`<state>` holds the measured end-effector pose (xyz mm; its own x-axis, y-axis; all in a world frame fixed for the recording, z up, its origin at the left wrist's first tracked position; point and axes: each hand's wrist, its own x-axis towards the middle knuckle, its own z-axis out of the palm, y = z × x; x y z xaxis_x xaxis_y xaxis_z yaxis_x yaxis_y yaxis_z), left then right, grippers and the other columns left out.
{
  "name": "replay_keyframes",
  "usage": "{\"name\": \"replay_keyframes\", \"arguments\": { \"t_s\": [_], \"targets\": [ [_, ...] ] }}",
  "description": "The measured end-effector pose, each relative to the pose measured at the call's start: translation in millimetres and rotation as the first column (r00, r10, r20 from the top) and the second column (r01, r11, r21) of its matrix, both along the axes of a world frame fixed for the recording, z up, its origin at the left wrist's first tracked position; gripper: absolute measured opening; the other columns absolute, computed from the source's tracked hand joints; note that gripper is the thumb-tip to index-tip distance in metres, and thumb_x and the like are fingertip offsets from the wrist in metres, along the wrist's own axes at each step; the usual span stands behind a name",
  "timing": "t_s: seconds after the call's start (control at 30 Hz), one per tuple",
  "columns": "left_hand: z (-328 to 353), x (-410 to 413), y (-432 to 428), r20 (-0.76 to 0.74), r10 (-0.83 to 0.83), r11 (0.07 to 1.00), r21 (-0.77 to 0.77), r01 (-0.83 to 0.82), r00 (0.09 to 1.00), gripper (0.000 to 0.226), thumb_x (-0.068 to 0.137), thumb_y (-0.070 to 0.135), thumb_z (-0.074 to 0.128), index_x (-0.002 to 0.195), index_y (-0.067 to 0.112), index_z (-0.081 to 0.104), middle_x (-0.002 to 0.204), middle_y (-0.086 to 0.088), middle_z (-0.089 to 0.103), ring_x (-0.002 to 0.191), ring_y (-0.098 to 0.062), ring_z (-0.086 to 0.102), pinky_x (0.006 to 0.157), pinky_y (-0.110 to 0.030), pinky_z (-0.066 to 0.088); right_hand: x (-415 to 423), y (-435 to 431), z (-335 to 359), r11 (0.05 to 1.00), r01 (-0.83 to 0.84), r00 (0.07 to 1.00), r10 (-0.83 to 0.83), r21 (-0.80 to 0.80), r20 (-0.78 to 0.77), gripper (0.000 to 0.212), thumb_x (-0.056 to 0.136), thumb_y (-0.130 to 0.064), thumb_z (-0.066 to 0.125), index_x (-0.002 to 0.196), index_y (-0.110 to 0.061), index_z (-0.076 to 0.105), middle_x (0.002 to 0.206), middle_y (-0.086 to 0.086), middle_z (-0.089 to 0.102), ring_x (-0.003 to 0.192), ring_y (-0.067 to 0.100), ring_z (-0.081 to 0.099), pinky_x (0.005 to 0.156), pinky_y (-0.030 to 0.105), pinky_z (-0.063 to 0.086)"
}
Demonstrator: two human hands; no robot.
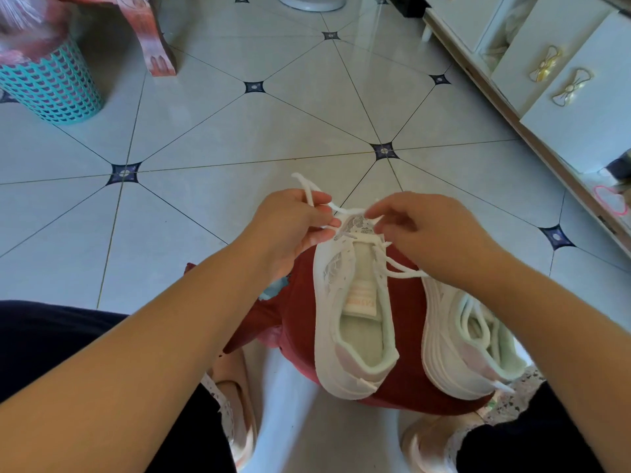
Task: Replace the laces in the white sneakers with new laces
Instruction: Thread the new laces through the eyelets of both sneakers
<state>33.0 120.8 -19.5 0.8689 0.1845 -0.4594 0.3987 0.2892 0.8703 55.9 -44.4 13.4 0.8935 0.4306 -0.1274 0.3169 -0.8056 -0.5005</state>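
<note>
Observed, lower centre of frame: first white sneaker [327,285] lies on a dark red surface [300,319], with the second sneaker [440,336] beside it to the right. The left hand [293,227] pinches one end of the white lace [309,191]. The right hand [430,233], fingers curled, appears to pinch the other run at the toe-end eyelets. The tongue carries no crossings.

Assessment: work is at the lowest eyelet pair. Recommend drawing both ends to equal length, keeping the lace untwisted and pulling evenly so the sneaker does not slide.
</note>
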Motion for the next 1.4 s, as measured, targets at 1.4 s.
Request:
{"name": "replay_keyframes", "arguments": {
  "t_s": [1.4],
  "targets": [
    [-34,7,3,-0.105,-0.518,0.159,0.963,0.216,0.849,0.024,0.089,0.015,0.047,0.091,0.017,0.071,0.086,0.003,0.055,0.082,-0.015,0.053,0.069,-0.025,0.038,6,15,-64,0.975,0.18,0.982,-0.171,0.13,-0.081,0.009,0.08,-0.023,0.069,0.085,-0.024,0.076,0.072,-0.017,0.062,0.063,-0.005,0.052,0.056,-0.001,0.035]
  ]
}}
